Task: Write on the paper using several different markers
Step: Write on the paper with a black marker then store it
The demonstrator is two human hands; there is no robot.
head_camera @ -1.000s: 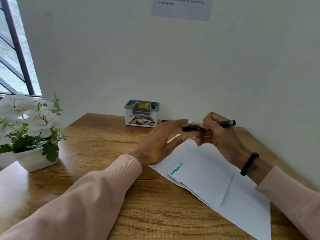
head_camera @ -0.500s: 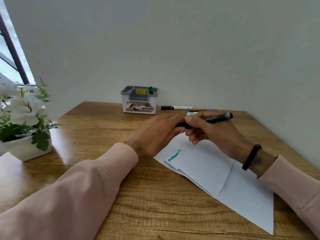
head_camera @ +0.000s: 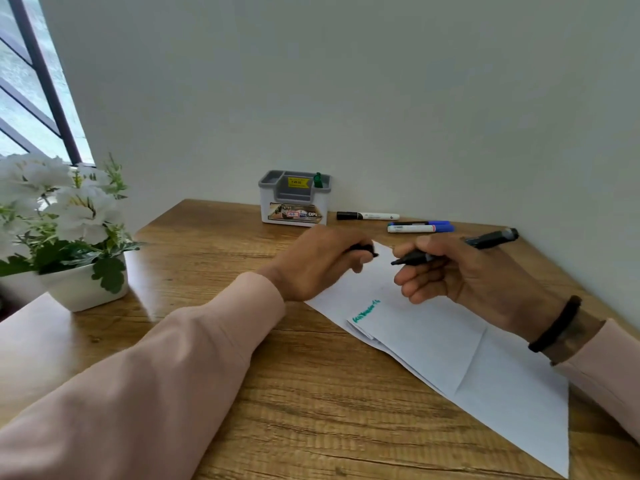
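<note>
A folded white paper (head_camera: 433, 341) with a line of green writing (head_camera: 366, 310) lies on the wooden desk. My right hand (head_camera: 460, 275) grips a black marker (head_camera: 485, 241) above the paper, its bare tip pointing left. My left hand (head_camera: 322, 261) holds the marker's black cap (head_camera: 363, 249) in curled fingers, a short gap away from the tip. Behind them lie a black-capped white marker (head_camera: 367, 215) and two blue markers (head_camera: 420, 226) near the wall.
A grey and white pen holder (head_camera: 294, 199) with a green marker (head_camera: 317, 180) in it stands against the back wall. A white pot of white flowers (head_camera: 69, 233) sits at the left. The wall runs close along the desk's right side.
My left hand reached to the marker, closed round its cap and pulled it off to the left. The marker's tip is now bare. The camera view shifted slightly.
</note>
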